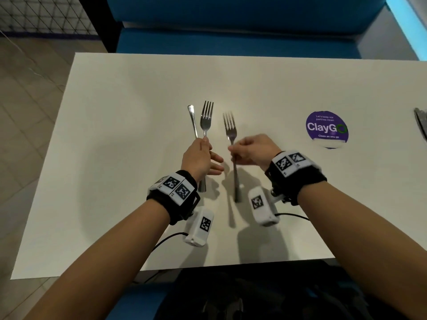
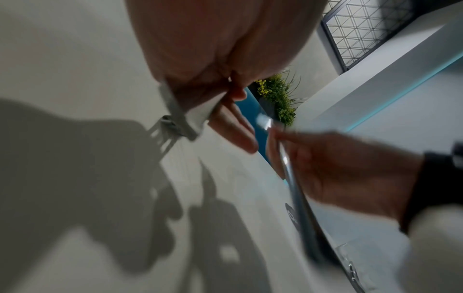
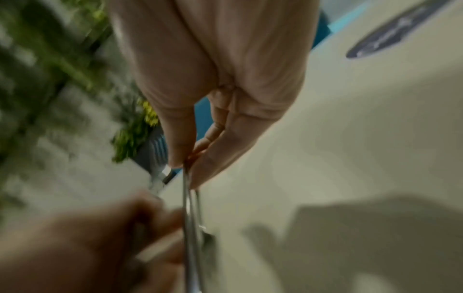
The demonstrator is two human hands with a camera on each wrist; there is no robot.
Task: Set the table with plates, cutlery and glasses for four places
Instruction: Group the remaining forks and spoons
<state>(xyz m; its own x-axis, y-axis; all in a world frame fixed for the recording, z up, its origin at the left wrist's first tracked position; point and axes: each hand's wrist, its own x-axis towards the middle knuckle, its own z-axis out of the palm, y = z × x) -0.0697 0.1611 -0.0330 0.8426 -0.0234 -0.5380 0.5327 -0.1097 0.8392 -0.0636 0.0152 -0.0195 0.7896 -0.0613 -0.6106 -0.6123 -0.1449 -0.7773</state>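
Note:
My left hand (image 1: 200,150) pinches two pieces of cutlery above the white table (image 1: 115,135): a fork (image 1: 206,116) with its tines pointing away, and a second utensil (image 1: 192,121) whose handle end points away, its head hidden in the hand. In the left wrist view their metal ends (image 2: 175,121) stick out under the palm. My right hand (image 1: 240,151) pinches another fork (image 1: 230,130) by the neck, tines away, handle (image 1: 236,190) toward me. The right wrist view shows thumb and fingertips (image 3: 180,158) closed on that fork's thin handle (image 3: 191,208). The two hands are close together.
A round purple ClayGo sticker (image 1: 327,129) lies on the table at the right. More cutlery (image 1: 421,124) shows at the table's right edge. A blue bench (image 1: 231,40) runs behind the far edge, and a potted plant (image 2: 278,97) stands beyond it.

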